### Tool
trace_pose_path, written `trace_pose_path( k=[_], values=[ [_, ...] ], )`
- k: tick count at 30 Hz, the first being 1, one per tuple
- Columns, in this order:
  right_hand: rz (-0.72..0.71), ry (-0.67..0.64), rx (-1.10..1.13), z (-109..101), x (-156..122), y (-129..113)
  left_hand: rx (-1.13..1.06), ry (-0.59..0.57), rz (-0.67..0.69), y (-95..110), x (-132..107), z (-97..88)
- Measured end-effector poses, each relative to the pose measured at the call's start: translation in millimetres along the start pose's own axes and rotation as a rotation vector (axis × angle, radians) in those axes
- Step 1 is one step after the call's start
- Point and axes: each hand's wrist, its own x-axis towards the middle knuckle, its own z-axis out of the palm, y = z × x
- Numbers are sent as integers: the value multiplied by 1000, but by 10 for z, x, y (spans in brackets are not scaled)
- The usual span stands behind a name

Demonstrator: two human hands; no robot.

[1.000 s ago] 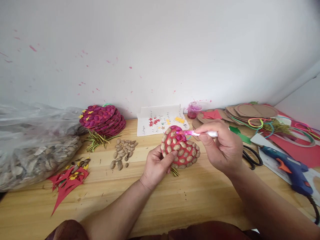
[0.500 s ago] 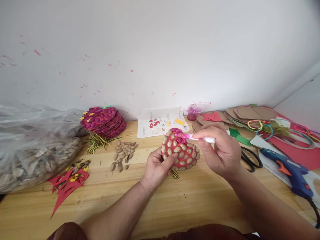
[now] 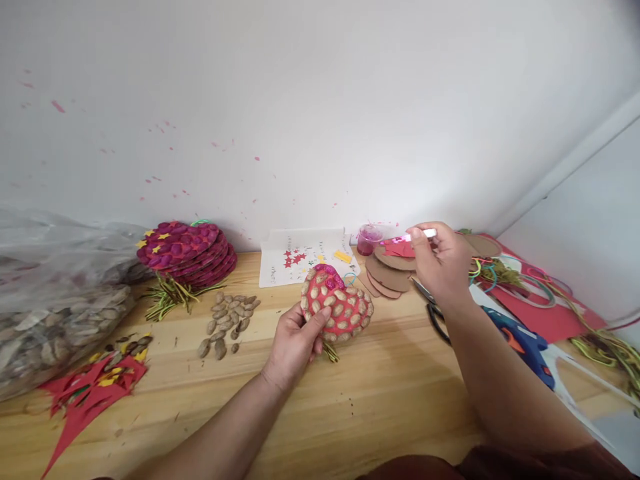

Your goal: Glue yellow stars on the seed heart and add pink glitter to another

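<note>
My left hand (image 3: 295, 343) grips the lower edge of a red heart-shaped craft piece (image 3: 337, 304) covered with tan seeds, a few near its top painted pink. It is held tilted just above the wooden table (image 3: 350, 413). My right hand (image 3: 440, 263) is raised to the right, fingers closed on a thin white brush (image 3: 417, 235) with a pink tip. The tip points left toward a small clear cup of pink paint (image 3: 369, 239) standing by the wall.
A stack of finished purple-red pieces (image 3: 187, 248) and loose seeds (image 3: 227, 320) lie at left, beside a plastic bag of shells (image 3: 55, 313) and red paper scraps (image 3: 85, 393). A star sticker sheet (image 3: 300, 257), cardboard cutouts (image 3: 393, 270), scissors (image 3: 433, 310) and a blue glue gun (image 3: 523, 343) lie at right.
My right hand lifted the brush off the heart and carried it right and back toward the paint cup. The left hand kept hold of the heart. The view shifted right.
</note>
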Motion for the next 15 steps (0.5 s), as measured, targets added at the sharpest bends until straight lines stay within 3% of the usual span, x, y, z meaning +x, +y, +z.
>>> trace_pose_path(
  k=[3, 8, 15],
  values=[
    [98, -35, -20, 91, 165, 148, 2, -5, -1, 6, -15, 4],
    [129, -75, -102, 357, 405, 234, 7, -17, 1, -3, -29, 9],
    [186, -347, -294, 759, 511, 192, 48, -33, 10, -37, 1, 9]
  ],
)
